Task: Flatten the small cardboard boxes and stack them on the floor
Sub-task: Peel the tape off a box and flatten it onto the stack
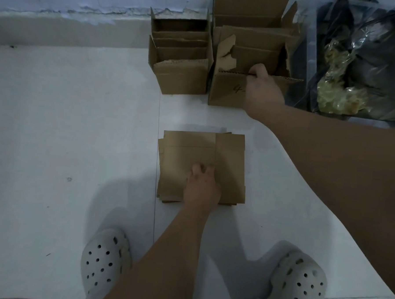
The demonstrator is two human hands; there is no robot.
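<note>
Flattened boxes (230,160) lie in a low stack on the white tiled floor (67,131), in front of a crouching person. Below and left of the stack is a pale perforated left clog (106,261). The left hand (202,187) rests on top of the stack, its bent fingers pressing the uppermost sheet. Whether they catch an edge cannot be told. Just beyond the stack, slightly to its left, small open boxes (180,59) stand against the wall. Beyond the stack to its right is a larger open box (227,93) with a handwritten mark on its front. The right hand (262,86) pinches the top edge of this box's front wall, thumb inside and fingers curled over the outside. A right clog (299,282) sits below and right of the stack. A crumpled plastic bag (361,66) lies farthest right beyond the stack.
</note>
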